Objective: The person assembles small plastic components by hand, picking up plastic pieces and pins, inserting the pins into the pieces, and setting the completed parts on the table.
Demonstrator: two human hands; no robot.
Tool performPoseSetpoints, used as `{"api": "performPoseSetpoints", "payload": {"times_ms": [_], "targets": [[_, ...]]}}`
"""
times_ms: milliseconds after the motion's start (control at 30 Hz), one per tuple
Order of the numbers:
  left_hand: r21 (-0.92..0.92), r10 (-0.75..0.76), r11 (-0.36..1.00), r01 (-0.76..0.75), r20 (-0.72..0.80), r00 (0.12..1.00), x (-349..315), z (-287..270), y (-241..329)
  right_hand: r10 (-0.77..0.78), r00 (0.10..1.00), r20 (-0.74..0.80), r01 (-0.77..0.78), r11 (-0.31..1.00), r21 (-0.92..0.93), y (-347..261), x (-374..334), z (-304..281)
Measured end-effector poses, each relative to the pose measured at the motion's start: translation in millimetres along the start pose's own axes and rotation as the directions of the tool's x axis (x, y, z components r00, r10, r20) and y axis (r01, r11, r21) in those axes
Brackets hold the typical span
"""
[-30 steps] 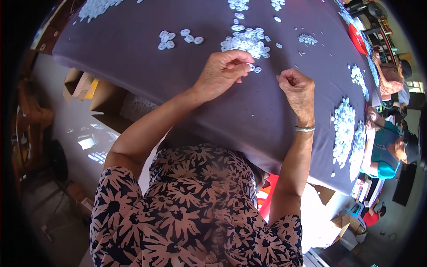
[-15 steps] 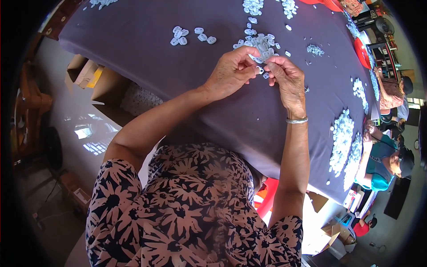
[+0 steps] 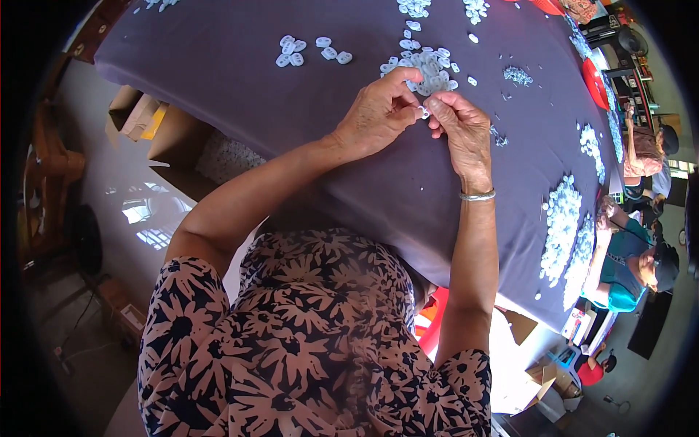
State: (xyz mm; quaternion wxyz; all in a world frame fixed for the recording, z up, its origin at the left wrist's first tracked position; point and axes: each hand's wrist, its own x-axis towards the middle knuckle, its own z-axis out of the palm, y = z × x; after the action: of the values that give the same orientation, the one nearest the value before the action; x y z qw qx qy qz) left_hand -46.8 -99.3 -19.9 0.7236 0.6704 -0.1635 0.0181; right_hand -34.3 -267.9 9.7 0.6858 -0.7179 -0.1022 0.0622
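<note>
Between the thumb and finger of my left hand (image 3: 371, 116) is a small white plastic piece (image 3: 424, 112) with holes in it. My right hand (image 3: 467, 135), with a silver bangle at the wrist, meets it from the right. Its thumb and fingers are pinched together at the piece; what they grip is hidden. Just beyond both hands lies a heap of white oval plastic pieces (image 3: 435, 73) on the dark tablecloth (image 3: 364, 189). Thin metal bits (image 3: 499, 137) are scattered beside my right hand.
Several oval pieces (image 3: 290, 51) lie to the far left. A pile of small metal pins (image 3: 518, 76) sits at the right, with large heaps of white parts (image 3: 561, 229) nearer the right edge. Cardboard boxes (image 3: 178, 138) stand below the table's left edge. Other people work along the right.
My right hand has moved slightly left, and its fingertips now meet the white piece at my left fingertips. The left hand keeps its pinch almost in place.
</note>
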Motion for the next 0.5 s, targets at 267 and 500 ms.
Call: {"api": "performPoseSetpoints", "payload": {"times_ms": [267,500], "targets": [[0.001,-0.022,1.000,0.022,0.007,1.000,-1.9,-0.2,4.8,-0.020,0.999,0.039,0.026,0.989,-0.145,-2.1,-1.6,0.5],[-0.013,-0.099,0.995,0.098,-0.031,0.995,-3.6,2.0,8.3,-0.049,0.998,0.036,0.058,0.941,-0.334,-5.8,-1.8,7.6]]}}
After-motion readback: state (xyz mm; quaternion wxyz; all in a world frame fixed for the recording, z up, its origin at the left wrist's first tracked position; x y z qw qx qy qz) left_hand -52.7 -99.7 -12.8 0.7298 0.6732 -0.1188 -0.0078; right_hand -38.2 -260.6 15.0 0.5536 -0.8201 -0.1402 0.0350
